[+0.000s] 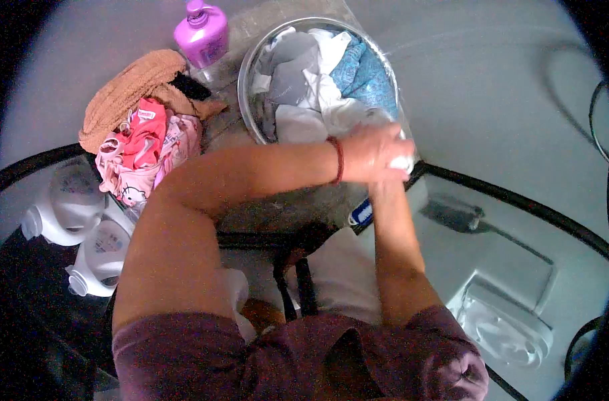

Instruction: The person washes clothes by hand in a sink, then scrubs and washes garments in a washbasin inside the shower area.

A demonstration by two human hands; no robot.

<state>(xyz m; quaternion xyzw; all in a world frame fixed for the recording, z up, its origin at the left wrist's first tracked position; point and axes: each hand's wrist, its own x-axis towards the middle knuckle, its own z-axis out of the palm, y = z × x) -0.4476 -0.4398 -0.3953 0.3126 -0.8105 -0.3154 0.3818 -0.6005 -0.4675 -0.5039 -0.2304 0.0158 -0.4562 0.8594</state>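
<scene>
My left hand [361, 156], with a red cord on its wrist, reaches across to the right and overlaps my right hand [397, 144] at the tub's near right rim. The fingers of both are closed and pressed together, partly hidden by each other. A bit of white cloth [403, 163] shows between them. Just beyond the hands stands a round metal tub [245, 100] of laundry. In it lie a grey garment [292, 80], white cloths [331, 47] and a blue knitted piece [368, 77].
To the left are a brown towel [127, 87] and pink and red clothes [144, 144]. A purple pump bottle [203, 33] stands behind them. White jugs [100, 250] sit lower left. A blue-and-white brush-like item [361, 214] lies below the hands; a clear container [505, 327] is lower right.
</scene>
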